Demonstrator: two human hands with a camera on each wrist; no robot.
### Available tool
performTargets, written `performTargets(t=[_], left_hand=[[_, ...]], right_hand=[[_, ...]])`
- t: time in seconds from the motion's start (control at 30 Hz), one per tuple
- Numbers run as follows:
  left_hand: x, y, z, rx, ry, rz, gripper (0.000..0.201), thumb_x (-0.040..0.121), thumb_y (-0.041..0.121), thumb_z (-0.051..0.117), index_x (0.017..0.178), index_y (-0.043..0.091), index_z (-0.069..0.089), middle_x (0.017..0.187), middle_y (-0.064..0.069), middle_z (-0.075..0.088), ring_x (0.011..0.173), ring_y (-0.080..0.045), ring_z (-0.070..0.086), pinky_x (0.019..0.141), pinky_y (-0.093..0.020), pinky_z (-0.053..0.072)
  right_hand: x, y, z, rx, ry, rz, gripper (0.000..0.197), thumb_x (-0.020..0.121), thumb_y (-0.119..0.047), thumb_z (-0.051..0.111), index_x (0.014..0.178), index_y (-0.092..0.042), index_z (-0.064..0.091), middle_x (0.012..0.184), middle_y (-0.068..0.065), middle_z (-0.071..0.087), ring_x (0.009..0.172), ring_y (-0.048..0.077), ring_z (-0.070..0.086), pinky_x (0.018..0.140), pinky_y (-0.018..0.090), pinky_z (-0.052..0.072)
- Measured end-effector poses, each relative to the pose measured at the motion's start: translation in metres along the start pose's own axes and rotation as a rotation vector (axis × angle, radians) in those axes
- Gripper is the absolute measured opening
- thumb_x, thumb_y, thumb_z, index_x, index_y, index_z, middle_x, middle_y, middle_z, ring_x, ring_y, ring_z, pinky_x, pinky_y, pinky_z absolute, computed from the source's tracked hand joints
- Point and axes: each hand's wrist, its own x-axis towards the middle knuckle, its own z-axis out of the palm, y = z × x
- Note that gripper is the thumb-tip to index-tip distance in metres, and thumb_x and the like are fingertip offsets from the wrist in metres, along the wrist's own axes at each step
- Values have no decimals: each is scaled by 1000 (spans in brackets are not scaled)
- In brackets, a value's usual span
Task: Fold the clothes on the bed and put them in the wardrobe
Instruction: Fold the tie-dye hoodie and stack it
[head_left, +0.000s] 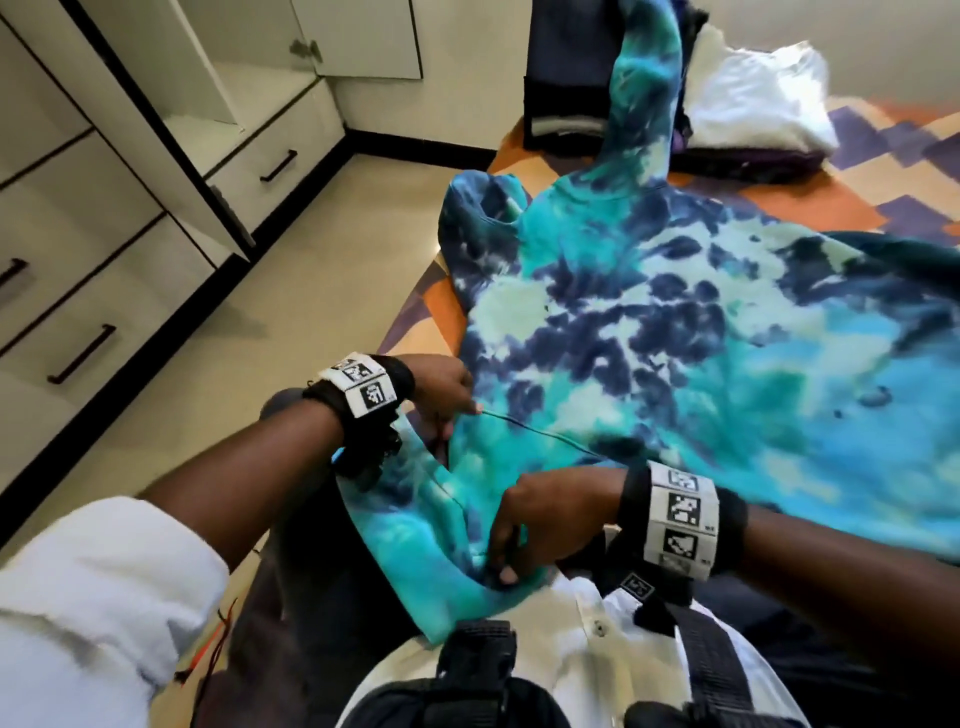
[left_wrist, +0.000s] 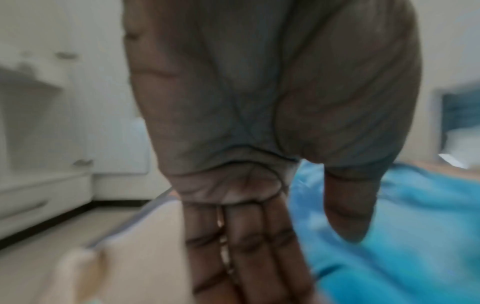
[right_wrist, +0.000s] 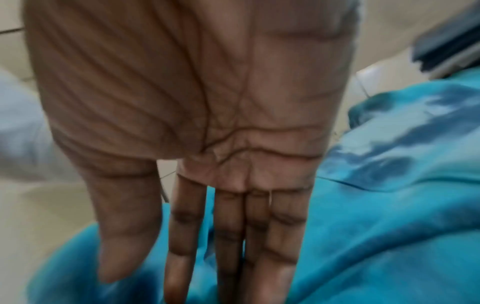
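A tie-dye hoodie (head_left: 649, 322) in teal, navy and pale green lies spread on the bed, one sleeve stretching toward the far end. Its near part hangs over the bed edge onto my lap. My left hand (head_left: 454, 410) touches the hoodie's near left edge; in the left wrist view its fingers (left_wrist: 249, 246) are straight, and the thumb is over the blue cloth (left_wrist: 415, 236). My right hand (head_left: 504, 556) presses on the hanging part in front of me. The right wrist view shows straight fingers (right_wrist: 231, 236) laid on the fabric (right_wrist: 389, 226).
The wardrobe (head_left: 171, 104) stands open at the left, with drawers (head_left: 78, 322) below and a strip of floor (head_left: 311, 270) between it and the bed. Folded dark clothes (head_left: 566, 78) and a white garment (head_left: 753, 98) sit at the far end of the patterned bedspread (head_left: 841, 208).
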Motion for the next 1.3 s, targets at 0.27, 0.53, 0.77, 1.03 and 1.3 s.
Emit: performTargets(t=[0.27,0.53,0.77,1.03,1.3], left_hand=[[12,4,6,-25,235,-75,21,78,20,75,79,9,57,74,-8,63,64,-26,61,56,-31,49],[50,-28,-94,-556,243,-189,31,97,3,49,66,4,56,62,-11,60,40,-15,57,46,-25,49],[105,-39,-136,-1448,337,-160,42,103,13,46,62,9,41,32,1,40,22,-11,38,31,-11,31],[120,-76,-123,-1896,742,-37,4,73,4,69,75,4,73,73,-11,70,64,-25,64,62,-29,55],[106,-85,-81,-1395,1346,-645,51,71,18,69,115,1,51,127,-20,49,105,-33,52,82,-39,49]], right_hand=[[12,82,-41,-111,488,423,30,89,-27,59,114,-13,65,116,12,64,109,32,60,87,35,49],[33,121,-117,-68,589,458,19,89,-23,59,93,-10,73,101,16,69,94,35,65,76,32,49],[113,128,-237,87,1100,442,19,88,-23,55,93,-7,65,100,18,66,92,34,61,70,33,43],[168,140,-294,351,745,312,13,93,-22,59,90,-13,69,90,4,63,86,18,57,84,29,47],[114,160,-238,500,1046,435,20,87,-21,66,96,-3,71,94,15,70,87,26,64,83,34,51]])
